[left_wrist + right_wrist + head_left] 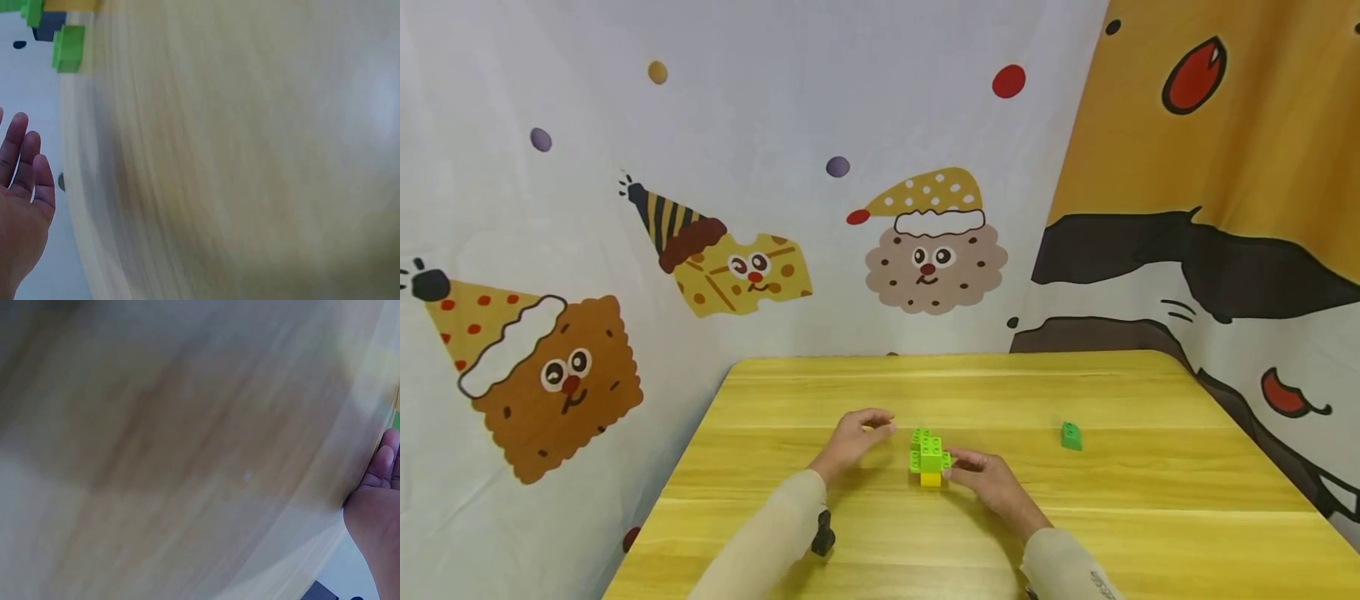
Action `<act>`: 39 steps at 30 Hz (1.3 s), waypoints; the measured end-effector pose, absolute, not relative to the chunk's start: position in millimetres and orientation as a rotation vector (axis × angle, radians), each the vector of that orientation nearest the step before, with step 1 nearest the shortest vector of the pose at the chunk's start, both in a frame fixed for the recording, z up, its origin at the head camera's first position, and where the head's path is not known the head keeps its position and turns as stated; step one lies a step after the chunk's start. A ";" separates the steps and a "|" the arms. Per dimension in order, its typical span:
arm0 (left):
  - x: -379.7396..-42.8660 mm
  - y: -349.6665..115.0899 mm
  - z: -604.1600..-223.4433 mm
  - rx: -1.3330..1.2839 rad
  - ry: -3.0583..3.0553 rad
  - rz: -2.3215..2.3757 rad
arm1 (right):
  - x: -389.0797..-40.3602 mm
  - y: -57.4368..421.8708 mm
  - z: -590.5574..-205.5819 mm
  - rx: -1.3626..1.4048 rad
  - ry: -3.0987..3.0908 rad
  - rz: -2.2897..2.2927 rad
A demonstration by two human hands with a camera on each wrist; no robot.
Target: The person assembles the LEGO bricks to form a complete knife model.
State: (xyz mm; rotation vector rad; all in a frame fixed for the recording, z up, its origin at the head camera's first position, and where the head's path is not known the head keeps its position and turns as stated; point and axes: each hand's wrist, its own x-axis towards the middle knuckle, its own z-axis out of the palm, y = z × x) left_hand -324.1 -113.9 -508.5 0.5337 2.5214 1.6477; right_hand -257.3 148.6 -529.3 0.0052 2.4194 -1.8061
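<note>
Green block stack (yellow underneath) | right hand seemingly pinching it | left hand relaxed, apart

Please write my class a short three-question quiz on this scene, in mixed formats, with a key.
1. True or false: the left hand is gripping the block build.
2. What colour is the build's bottom brick? A red, B yellow, C blue
3. Fill in: in the head view, the lone green brick lies to the ____ of the build.

Key: 1 false; 2 B; 3 right.
</note>
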 end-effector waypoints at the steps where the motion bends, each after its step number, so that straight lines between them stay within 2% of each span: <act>1: -326.5 -115.0 -509.3 0.543 2.530 1.627 | -257.4 148.6 -529.0 0.007 2.421 -1.805; 16: -350.8 -104.2 -522.5 0.515 2.482 1.487 | -255.4 148.4 -530.0 0.002 2.404 -1.795; 24: -356.4 -91.3 -522.5 0.455 2.479 1.429 | -256.0 149.8 -532.7 -0.026 2.414 -1.799; 39: -359.4 -80.4 -529.4 0.498 2.538 1.304 | -254.8 149.3 -528.9 -0.052 2.369 -1.818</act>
